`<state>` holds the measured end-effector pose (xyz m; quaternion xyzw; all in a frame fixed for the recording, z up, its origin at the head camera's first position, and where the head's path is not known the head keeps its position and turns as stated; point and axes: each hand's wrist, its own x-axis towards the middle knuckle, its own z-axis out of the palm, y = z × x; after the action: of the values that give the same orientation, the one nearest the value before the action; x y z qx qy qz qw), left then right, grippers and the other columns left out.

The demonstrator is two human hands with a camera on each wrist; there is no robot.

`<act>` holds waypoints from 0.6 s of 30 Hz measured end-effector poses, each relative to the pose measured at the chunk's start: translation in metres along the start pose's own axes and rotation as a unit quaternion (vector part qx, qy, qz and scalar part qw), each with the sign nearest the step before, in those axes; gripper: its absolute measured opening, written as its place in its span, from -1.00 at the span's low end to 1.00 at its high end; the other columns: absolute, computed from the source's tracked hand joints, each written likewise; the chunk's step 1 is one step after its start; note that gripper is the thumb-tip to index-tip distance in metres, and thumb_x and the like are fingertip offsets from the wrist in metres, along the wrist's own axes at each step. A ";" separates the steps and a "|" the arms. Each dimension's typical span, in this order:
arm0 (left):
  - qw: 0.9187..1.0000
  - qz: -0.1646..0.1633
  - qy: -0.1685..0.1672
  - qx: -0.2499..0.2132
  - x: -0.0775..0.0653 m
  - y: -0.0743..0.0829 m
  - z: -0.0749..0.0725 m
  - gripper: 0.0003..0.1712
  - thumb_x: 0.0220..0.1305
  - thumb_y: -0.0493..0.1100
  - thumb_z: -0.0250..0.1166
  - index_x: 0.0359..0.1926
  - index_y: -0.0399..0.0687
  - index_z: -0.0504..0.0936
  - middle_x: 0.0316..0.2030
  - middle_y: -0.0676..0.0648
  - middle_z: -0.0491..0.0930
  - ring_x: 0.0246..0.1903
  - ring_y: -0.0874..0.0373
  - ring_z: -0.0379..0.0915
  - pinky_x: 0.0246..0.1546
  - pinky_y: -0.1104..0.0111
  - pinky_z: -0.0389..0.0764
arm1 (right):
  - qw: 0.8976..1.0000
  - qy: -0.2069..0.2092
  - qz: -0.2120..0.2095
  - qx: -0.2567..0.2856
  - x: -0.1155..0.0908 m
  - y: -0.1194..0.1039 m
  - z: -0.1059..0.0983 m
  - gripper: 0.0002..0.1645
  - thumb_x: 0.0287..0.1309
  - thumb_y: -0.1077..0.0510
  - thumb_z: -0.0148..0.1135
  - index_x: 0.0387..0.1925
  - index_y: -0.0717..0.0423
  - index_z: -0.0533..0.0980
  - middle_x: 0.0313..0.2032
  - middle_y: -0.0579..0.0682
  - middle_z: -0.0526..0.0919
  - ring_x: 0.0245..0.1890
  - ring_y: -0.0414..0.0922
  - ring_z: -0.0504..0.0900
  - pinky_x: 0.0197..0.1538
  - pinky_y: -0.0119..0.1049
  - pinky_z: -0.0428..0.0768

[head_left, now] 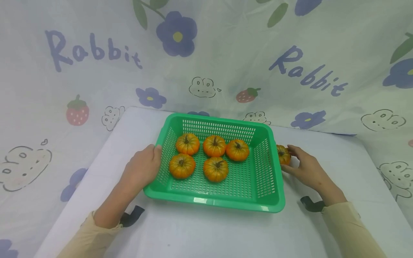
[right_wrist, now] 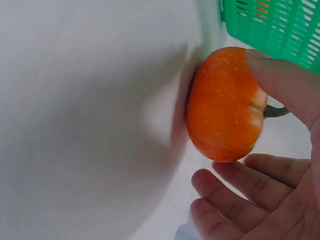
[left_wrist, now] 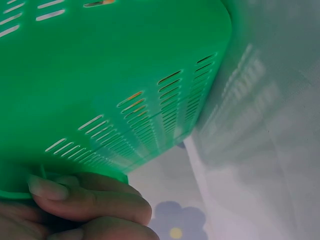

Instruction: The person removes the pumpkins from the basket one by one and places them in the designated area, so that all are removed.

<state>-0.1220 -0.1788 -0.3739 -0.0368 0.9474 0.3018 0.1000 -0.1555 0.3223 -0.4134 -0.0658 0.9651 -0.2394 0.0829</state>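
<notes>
At 9 o'clock the left hand [head_left: 142, 166] wraps its fingers round the rim of the green basket [head_left: 232, 204], which holds five pumpkins [head_left: 216, 171]. Beyond its 3 o'clock wall, a sixth pumpkin [right_wrist: 225, 107] sits on the bench [head_left: 206, 233], pinched by the right hand [head_left: 304, 171]: seemingly the grasping step, calling next for a firmer hold.

From here I see a tan L sleeve [head_left: 91, 234] & tan R sleeve [head_left: 350, 229], w/ bent blk bit [head_left: 133, 215] near each.
</notes>
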 end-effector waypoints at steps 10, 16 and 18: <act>1.000 -0.002 -0.002 -0.003 0.000 0.001 0.000 -0.35 0.67 0.22 -0.41 -0.12 -0.19 0.40 -0.51 -0.17 0.42 -0.59 0.00 0.42 -0.61 0.22 0.49 | 0.998 0.039 -0.045 -0.015 -0.010 -0.017 -0.023 -0.13 0.42 0.03 0.33 0.53 0.32 0.18 0.37 0.43 0.40 0.37 0.45 0.32 0.25 0.48 0.34; 1.000 -0.003 -0.004 -0.003 0.000 0.001 -0.001 -0.36 0.68 0.21 -0.40 -0.11 -0.19 0.40 -0.50 -0.17 0.42 -0.58 -0.01 0.41 -0.61 0.22 0.48 | 0.995 0.067 -0.074 -0.015 -0.017 -0.034 -0.035 -0.16 0.45 -0.02 0.32 0.53 0.25 0.21 0.37 0.38 0.41 0.37 0.43 0.33 0.22 0.50 0.35; 1.000 -0.003 -0.005 -0.004 -0.001 0.002 -0.002 -0.36 0.68 0.21 -0.40 -0.10 -0.19 0.40 -0.50 -0.17 0.42 -0.58 -0.01 0.41 -0.60 0.22 0.48 | 0.994 0.068 -0.086 -0.014 -0.018 -0.042 -0.037 -0.16 0.44 -0.04 0.32 0.53 0.23 0.22 0.38 0.37 0.41 0.38 0.42 0.33 0.22 0.50 0.35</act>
<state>-0.1219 -0.1785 -0.3715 -0.0389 0.9456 0.3054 0.1051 -0.1412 0.3051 -0.3584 -0.1328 0.9626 -0.2359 -0.0048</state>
